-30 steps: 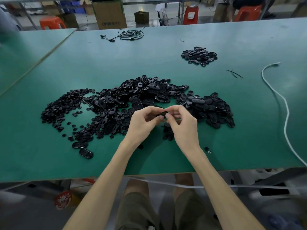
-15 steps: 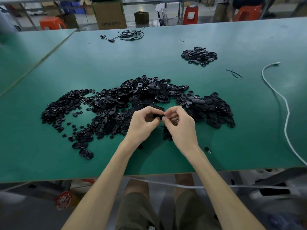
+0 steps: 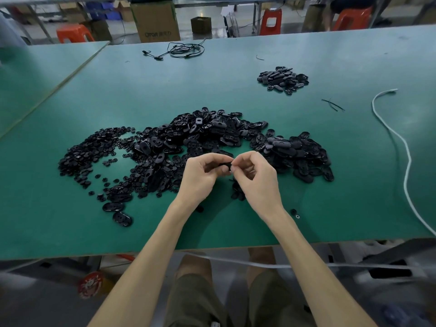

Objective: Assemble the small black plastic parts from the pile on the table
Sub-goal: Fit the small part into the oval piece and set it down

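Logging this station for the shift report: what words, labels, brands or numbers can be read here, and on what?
"OTOR" (roughly), printed on the cardboard box at the back; the characters after it are too blurred to read.
Red round object at lower left: some print, too blurred to read.
Held black part and the pile: no marking readable.

A green table (image 3: 236, 74) meets a second table (image 3: 42, 67) on the left. A white cord (image 3: 409, 159) snakes along its right side, and a coiled black cable (image 3: 186, 49) lies near the far edge. Thin black strands (image 3: 332, 105) lie near the cord's end. Behind the tables stand a large cardboard box (image 3: 154, 21), a smaller box (image 3: 200, 24) and orange stools (image 3: 73, 33).
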### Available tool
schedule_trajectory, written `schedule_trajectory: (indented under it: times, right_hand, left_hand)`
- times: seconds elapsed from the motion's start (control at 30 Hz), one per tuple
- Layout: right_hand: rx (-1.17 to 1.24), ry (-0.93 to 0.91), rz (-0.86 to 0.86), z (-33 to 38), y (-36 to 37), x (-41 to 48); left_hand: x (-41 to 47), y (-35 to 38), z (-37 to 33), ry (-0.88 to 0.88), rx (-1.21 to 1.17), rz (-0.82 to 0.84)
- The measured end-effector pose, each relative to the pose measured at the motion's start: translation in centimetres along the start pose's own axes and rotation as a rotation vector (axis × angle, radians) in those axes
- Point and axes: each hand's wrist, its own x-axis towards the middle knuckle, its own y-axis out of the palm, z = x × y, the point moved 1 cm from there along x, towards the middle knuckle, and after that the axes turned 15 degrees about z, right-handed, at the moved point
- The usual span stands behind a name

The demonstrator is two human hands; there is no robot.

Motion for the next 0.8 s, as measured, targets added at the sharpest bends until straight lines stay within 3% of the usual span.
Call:
schedule_trajectory:
  times: [0.33, 0.8]
  right_hand:
    - [-0.028, -0.029, 0.056, 0.26, 0.02, 0.08]
    - [-0.041, -0.068, 0.071, 0.08, 0.00, 0.03]
  left_hand:
    - [0.18, 0.30, -0.15, -0.012, 0.118, 0.030]
    - [-0.12, 0.35, -0.35, -0.076, 0.088, 0.009]
